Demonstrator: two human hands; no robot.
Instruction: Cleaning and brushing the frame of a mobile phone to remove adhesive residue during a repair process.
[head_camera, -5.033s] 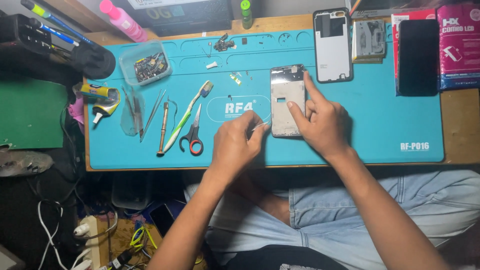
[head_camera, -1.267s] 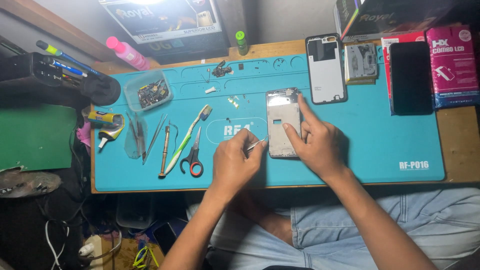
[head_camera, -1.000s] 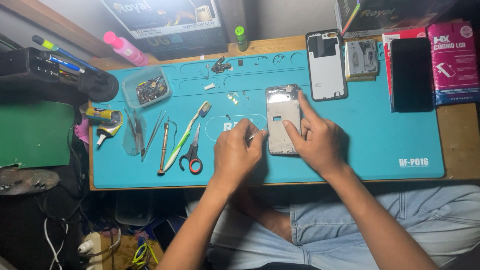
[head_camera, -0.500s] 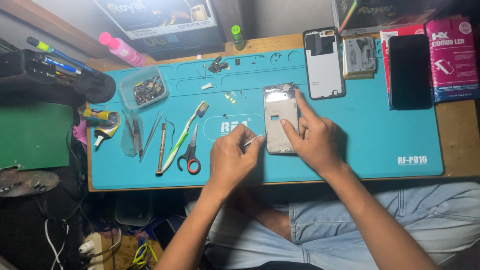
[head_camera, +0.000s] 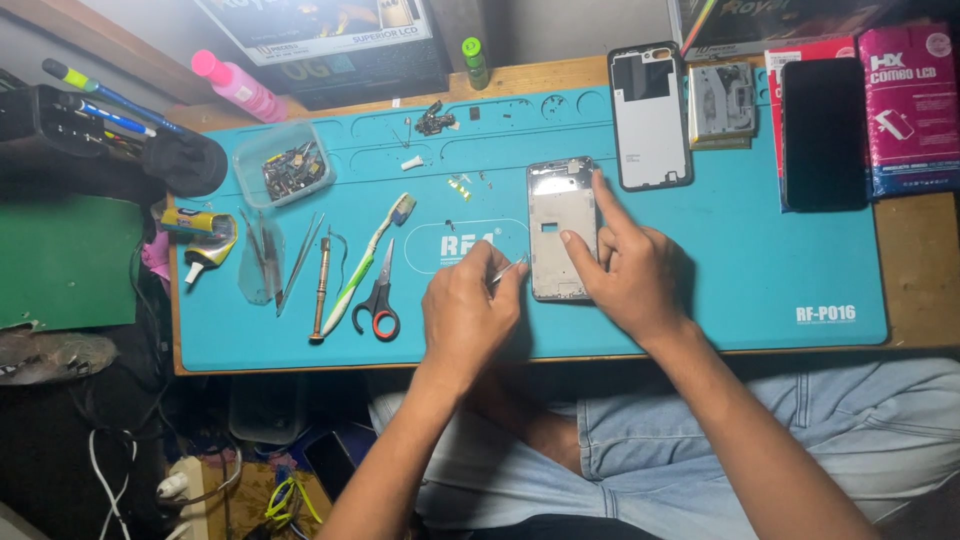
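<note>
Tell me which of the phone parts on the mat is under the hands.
The silver phone frame at mid-mat; the white back cover lies untouched farther back.

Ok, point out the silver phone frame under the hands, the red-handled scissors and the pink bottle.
Silver phone frame (head_camera: 560, 215): head view, on its upper middle plate.
Red-handled scissors (head_camera: 381, 295): head view, at the pivot above the handles.
Pink bottle (head_camera: 243, 89): head view, on its body.

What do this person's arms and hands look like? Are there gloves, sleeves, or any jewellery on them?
Both forearms are bare up to the picture's edge, with no sleeve in view. The left hand and the right hand wear no gloves, and no ring, watch or wristband shows on either. The fingers are slim with short nails. Below the arms, the person wears light blue jeans.
</note>
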